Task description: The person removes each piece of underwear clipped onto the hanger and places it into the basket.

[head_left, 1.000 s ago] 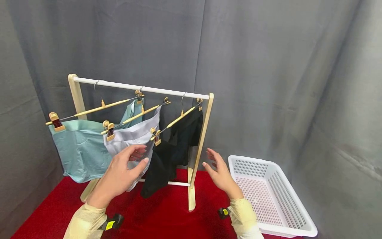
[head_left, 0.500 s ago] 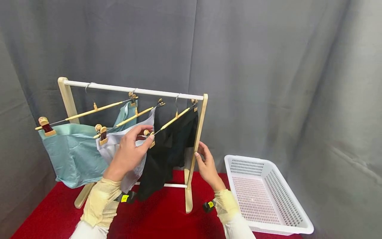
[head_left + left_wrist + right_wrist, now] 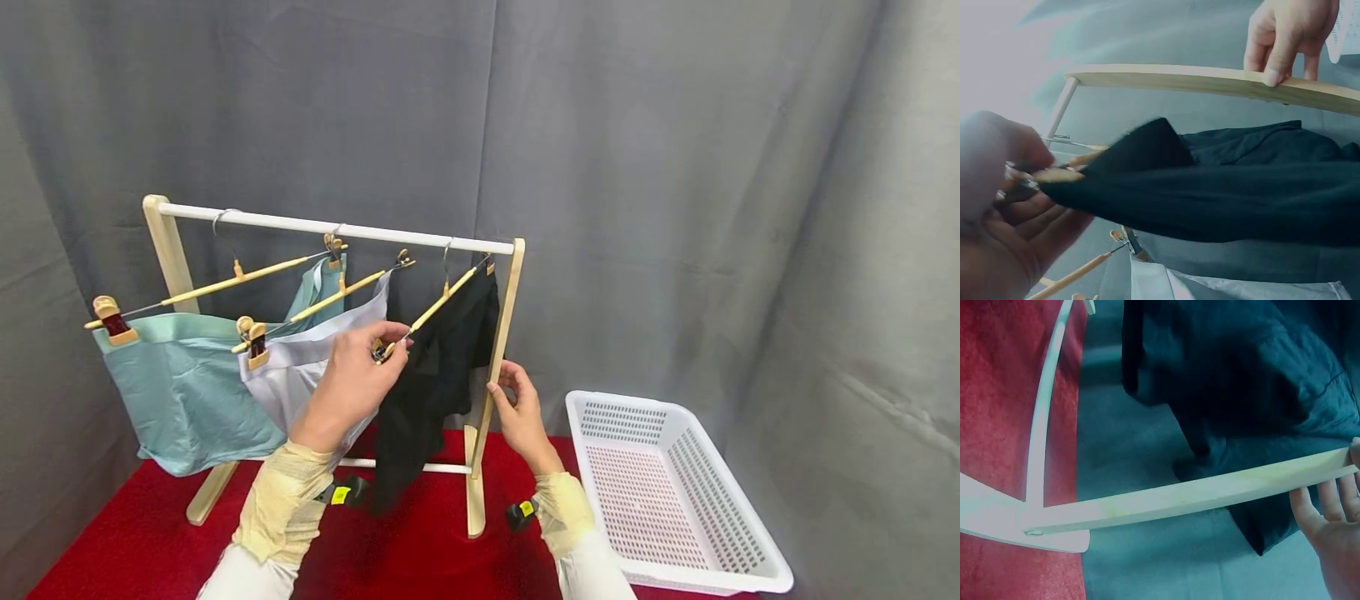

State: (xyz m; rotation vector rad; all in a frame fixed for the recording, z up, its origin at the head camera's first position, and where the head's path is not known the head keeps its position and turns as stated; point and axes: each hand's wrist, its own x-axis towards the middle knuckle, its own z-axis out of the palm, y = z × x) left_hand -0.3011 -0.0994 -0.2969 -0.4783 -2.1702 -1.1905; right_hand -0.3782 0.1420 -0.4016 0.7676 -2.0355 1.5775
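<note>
A wooden clip hanger (image 3: 442, 300) hangs from the rail by its hook, holding black cloth, apparently shorts (image 3: 442, 358). My left hand (image 3: 352, 379) pinches the clip (image 3: 382, 352) at the hanger's near end. In the left wrist view, a corner of the black cloth (image 3: 1222, 194) reaches up to that clip, between thumb and fingers. My right hand (image 3: 522, 417) grips the wooden right post (image 3: 504, 333) of the rack, thumb in front and fingers behind. The right wrist view shows fingers (image 3: 1333, 503) along the post's edge.
Left of the black cloth hang lilac shorts (image 3: 281, 379) and teal shorts (image 3: 180, 400) on similar hangers. A white perforated basket (image 3: 750, 500) stands right of the rack. Red cloth (image 3: 420, 550) covers the table, with a grey curtain (image 3: 637, 167) behind.
Both hands have come in from away from the rack, the left onto the near clip, the right onto the post. Since half a second ago, the left hand has shifted slightly right with the clip.
</note>
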